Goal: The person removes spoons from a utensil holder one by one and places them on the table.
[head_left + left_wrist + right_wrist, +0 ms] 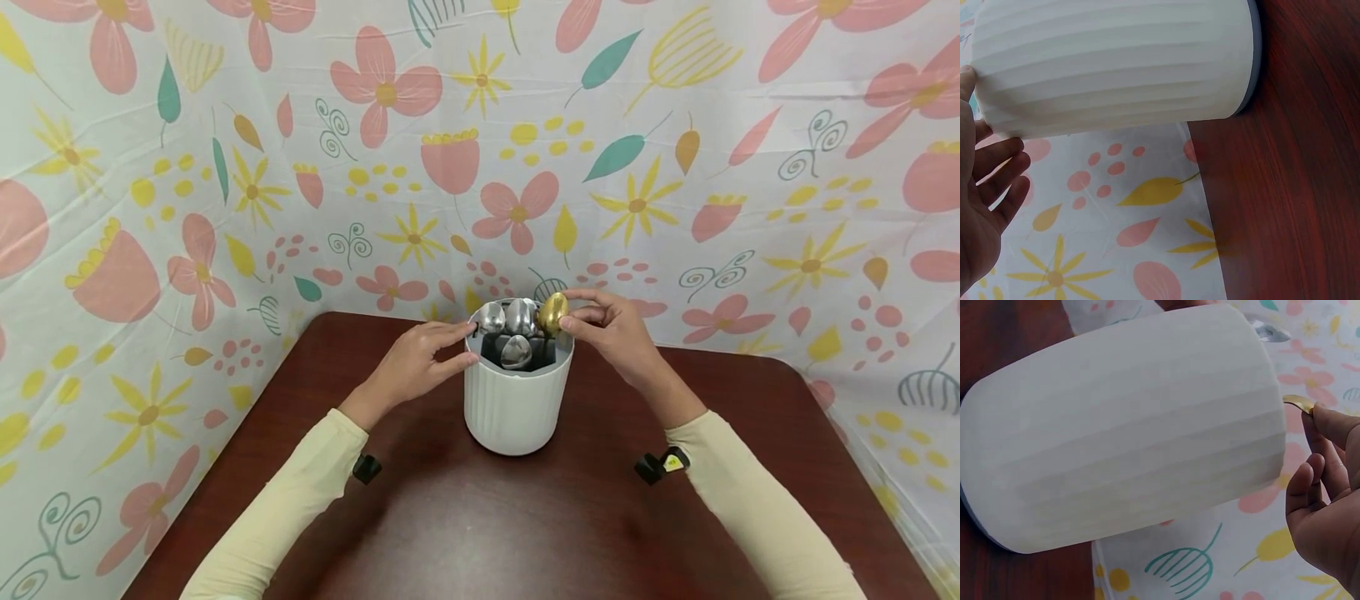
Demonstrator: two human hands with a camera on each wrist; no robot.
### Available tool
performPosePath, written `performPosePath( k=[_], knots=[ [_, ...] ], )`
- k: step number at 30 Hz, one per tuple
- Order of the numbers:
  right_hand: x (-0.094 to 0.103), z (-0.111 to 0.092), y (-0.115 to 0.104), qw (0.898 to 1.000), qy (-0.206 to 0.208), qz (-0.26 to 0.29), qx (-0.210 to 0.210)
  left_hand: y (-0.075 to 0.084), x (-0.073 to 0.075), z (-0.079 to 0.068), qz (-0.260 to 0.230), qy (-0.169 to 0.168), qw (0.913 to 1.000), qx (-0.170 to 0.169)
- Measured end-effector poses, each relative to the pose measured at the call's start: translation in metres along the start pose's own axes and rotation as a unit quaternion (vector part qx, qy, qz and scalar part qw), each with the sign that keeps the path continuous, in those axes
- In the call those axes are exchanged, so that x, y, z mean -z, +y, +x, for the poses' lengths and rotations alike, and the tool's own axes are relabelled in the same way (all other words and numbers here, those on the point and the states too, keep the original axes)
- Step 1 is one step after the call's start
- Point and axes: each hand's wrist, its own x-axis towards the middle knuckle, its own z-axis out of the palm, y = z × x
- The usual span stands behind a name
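A white ribbed utensil holder (516,410) stands upright on the table, with several spoons inside, bowls up. My right hand (617,333) pinches a gold spoon (553,312) by its bowl between thumb and fingers, at the holder's right rim. In the right wrist view the gold spoon (1299,402) shows just past the rim, its handle hidden in the holder. Silver spoons (516,352) fill the other slots. My left hand (417,360) touches the holder's left rim with its fingertips, the other fingers loosely bent in the left wrist view.
The dark red-brown wooden table (480,525) carries the holder near its back edge. A flower-printed cloth (517,125) hangs behind and along both sides. A black wrist strap piece (366,468) hangs under the left sleeve, another (651,468) under the right.
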Motion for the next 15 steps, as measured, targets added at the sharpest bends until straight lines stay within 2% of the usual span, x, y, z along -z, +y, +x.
performPosePath(
  k=[7,15],
  knots=[
    [0.000,0.005,-0.009,1.000,-0.001,-0.011,0.003,0.001,0.000,0.000,-0.005,0.005,1.0000,-0.003],
    [0.005,0.011,-0.024,1.000,-0.001,-0.019,0.020,0.001,0.000,0.000,-0.012,0.003,0.9999,0.009]
  ],
)
